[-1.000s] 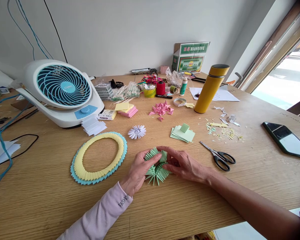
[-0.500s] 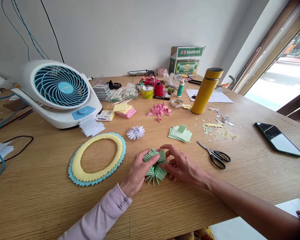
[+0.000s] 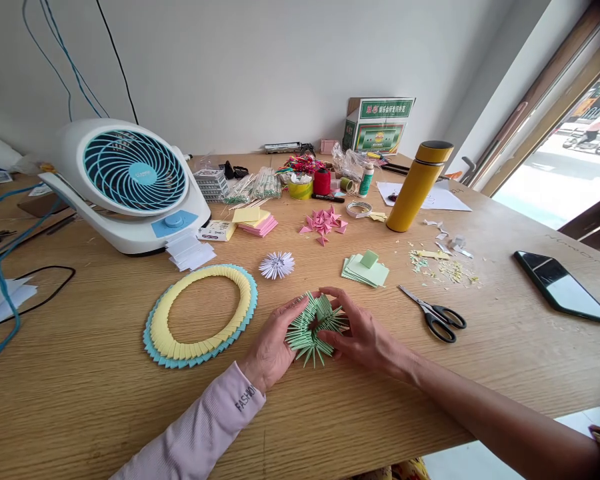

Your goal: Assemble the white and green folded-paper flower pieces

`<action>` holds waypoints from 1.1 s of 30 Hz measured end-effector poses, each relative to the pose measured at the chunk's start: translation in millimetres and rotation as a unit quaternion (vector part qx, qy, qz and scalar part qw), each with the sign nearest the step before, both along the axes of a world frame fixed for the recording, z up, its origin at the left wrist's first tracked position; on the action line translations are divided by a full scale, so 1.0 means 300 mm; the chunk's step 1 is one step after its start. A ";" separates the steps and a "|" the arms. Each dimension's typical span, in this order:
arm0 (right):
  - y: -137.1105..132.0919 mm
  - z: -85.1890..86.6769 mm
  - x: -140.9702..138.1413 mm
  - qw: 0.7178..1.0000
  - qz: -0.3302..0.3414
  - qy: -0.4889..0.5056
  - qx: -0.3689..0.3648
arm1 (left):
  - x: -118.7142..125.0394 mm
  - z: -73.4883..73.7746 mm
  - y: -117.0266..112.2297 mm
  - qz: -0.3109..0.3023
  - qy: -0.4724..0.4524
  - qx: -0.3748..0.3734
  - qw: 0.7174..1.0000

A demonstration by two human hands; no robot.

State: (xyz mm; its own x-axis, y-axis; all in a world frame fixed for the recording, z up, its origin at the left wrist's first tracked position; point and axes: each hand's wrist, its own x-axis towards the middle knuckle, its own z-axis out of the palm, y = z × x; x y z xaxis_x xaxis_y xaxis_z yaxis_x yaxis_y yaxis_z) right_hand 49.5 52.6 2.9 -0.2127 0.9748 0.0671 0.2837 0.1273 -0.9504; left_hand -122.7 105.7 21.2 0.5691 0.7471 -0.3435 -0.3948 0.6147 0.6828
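A spiky green folded-paper ring (image 3: pixel 314 326) lies on the wooden table (image 3: pixel 105 400) near the front edge. My left hand (image 3: pixel 273 345), in a pink sleeve, grips its left side with curled fingers. My right hand (image 3: pixel 365 333) holds its right side, thumb and fingers pinched round the spikes. A larger yellow and blue paper ring (image 3: pixel 200 315) lies flat to the left. A small white paper burst (image 3: pixel 277 265) sits just behind the green piece.
Black scissors (image 3: pixel 435 313), a stack of green paper squares (image 3: pixel 365 269), pink folded pieces (image 3: pixel 324 223), a yellow flask (image 3: pixel 419 185), a white and teal fan (image 3: pixel 130 183), a phone (image 3: pixel 563 287) and paper scraps (image 3: pixel 447 263) lie around. Craft supplies crowd the back edge.
Both hands have shifted round the green spiky ring, pressing it in from both sides. The camera view has swayed slightly; nothing else on the table has moved.
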 end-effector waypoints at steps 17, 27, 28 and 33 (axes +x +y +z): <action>0.149 0.045 -0.074 0.996 0.003 -0.029 0.081 | -0.076 0.039 0.059 -0.001 -0.059 -0.074 0.995; 0.163 0.050 -0.089 0.986 -0.042 -0.089 0.137 | -0.078 0.045 0.080 0.084 -0.030 -0.075 0.993; 0.159 0.048 -0.088 0.987 -0.050 -0.083 0.132 | -0.076 0.048 0.083 0.097 -0.027 -0.076 0.992; 0.154 0.033 -0.084 0.987 -0.061 -0.046 0.139 | -0.059 0.069 0.106 0.114 -0.026 -0.074 0.990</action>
